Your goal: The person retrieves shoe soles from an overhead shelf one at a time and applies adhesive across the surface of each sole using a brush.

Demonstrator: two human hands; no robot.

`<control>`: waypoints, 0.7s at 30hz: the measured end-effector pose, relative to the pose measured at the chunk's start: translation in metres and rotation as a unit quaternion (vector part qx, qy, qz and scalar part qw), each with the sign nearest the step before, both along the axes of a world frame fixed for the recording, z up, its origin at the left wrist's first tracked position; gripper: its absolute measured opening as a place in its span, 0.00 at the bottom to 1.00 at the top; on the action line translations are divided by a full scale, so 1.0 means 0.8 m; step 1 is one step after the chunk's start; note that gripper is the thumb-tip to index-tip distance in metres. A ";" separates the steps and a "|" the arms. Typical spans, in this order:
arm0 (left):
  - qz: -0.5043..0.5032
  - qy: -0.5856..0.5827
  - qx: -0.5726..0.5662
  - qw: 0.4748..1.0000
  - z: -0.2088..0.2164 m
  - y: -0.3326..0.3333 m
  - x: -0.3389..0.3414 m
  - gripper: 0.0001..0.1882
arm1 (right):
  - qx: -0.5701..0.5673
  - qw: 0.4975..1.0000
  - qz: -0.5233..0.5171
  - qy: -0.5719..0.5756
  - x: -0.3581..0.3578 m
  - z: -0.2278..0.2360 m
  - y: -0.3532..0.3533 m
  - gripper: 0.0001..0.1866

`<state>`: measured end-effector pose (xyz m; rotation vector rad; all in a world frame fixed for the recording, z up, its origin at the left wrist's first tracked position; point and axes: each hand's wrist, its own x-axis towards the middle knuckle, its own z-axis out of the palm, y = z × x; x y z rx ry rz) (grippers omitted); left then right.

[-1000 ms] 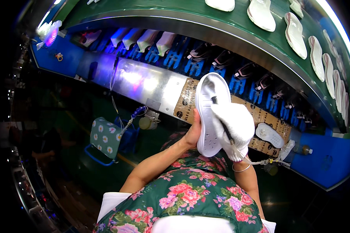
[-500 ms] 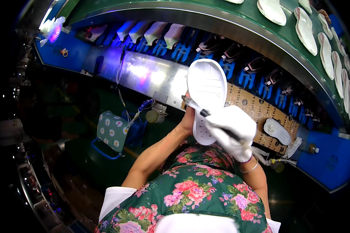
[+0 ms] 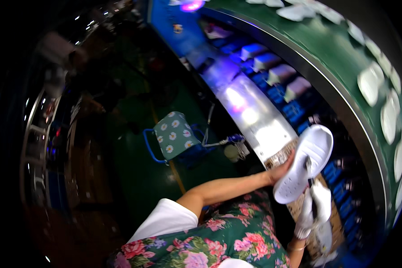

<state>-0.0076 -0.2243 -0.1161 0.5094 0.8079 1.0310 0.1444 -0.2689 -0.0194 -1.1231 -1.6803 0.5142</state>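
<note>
My bare left hand (image 3: 281, 171) grips the near left edge of a white shoe sole (image 3: 318, 140), its hollow side facing up with ribs and small pits showing. In a white glove, my right hand (image 3: 316, 207) closes on a brush (image 3: 308, 166) with a dark band. The brush tip lies over the middle of the sole; whether it touches is hard to tell. Below the gloved hand, another white sole (image 3: 324, 234) lies on the cardboard, partly covered and blurred.
A metal ledge (image 3: 265, 123) runs beside a row of blue racks holding shoe uppers (image 3: 281, 73). Above them curves a green belt (image 3: 295, 33) bearing several white soles (image 3: 390, 117). A stool with a daisy-patterned cover (image 3: 172, 134) stands at left on the green floor.
My view has swung left, so the bench now slants down to the right. The sole, brush and both hands appear farther right and lower; the brush tip is now over the sole's middle.
</note>
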 end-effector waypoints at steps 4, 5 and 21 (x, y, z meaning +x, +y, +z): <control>-0.074 -0.180 0.099 0.976 -0.015 0.011 -0.019 0.46 | 0.074 0.991 0.111 0.021 -0.018 -0.006 0.001 0.09; -0.112 -0.184 0.169 0.962 -0.020 0.013 -0.024 0.47 | 0.021 0.991 0.114 0.073 -0.009 -0.019 0.002 0.08; 0.057 -0.033 0.153 0.986 -0.017 0.027 -0.010 0.44 | 0.178 0.982 0.045 -0.051 -0.013 0.000 0.022 0.07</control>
